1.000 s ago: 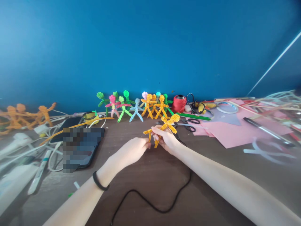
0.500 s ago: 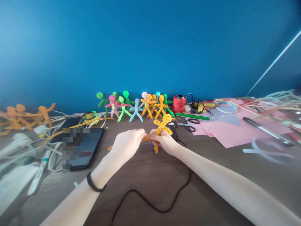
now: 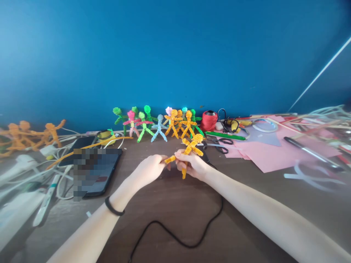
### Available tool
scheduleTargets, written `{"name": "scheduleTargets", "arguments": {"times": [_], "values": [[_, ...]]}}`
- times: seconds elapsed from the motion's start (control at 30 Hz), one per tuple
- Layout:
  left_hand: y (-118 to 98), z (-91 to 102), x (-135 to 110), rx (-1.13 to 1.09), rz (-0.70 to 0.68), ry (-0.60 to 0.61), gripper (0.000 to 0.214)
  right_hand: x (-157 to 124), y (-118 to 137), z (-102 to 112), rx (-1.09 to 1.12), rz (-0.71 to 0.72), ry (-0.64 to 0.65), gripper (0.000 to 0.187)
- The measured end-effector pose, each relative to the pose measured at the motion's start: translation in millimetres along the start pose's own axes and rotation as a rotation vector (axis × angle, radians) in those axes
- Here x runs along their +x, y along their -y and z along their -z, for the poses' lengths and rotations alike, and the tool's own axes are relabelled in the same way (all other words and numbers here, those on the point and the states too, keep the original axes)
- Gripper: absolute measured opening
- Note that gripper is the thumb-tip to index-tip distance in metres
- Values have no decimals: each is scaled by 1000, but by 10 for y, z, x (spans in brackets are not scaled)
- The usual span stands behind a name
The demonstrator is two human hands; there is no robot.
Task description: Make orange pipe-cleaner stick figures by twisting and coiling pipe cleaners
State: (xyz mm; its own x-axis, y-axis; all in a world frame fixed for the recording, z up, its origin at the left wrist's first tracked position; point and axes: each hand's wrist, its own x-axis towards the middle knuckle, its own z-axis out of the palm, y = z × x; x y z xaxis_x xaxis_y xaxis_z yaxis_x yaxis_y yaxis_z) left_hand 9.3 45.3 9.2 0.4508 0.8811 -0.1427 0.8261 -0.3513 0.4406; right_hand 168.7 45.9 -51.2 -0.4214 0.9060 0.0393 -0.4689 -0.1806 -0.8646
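Observation:
An orange pipe-cleaner figure (image 3: 193,143), with a coiled head and arms, is held upright above the desk. My right hand (image 3: 193,164) is closed around its lower body, and one leg sticks out below the fingers. My left hand (image 3: 152,168) pinches the end of the figure's other leg (image 3: 170,159), which points left and is wrapped in coils. The fingertips of both hands are a short way apart. Behind them stands a row of similar pipe-cleaner figures, among them a light blue one (image 3: 159,128) and an orange one (image 3: 188,124).
Left lie a phone (image 3: 109,175), white cables, a marker (image 3: 46,201) and more orange figures (image 3: 51,134). On the right are red thread (image 3: 208,121), scissors (image 3: 223,145), pink paper (image 3: 263,157) and a pen (image 3: 309,151). A black cord (image 3: 175,237) crosses the desk; a blue wall (image 3: 175,54) rises behind.
My left hand has turned and drawn slightly back left, so more of the coiled leg shows. The held figure has shifted slightly right, and the loose orange strand behind my left wrist is out of sight.

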Motion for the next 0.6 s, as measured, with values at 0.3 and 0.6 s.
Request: {"name": "scheduleTargets", "arguments": {"times": [0.3, 0.6], "values": [[-123, -99, -42, -158, -85, 93, 45, 6, 16, -40, -102, 83, -179, 28], [-240, 2, -164, 13, -73, 30, 36, -1, 13, -44, -378, 117, -196, 31]]}}
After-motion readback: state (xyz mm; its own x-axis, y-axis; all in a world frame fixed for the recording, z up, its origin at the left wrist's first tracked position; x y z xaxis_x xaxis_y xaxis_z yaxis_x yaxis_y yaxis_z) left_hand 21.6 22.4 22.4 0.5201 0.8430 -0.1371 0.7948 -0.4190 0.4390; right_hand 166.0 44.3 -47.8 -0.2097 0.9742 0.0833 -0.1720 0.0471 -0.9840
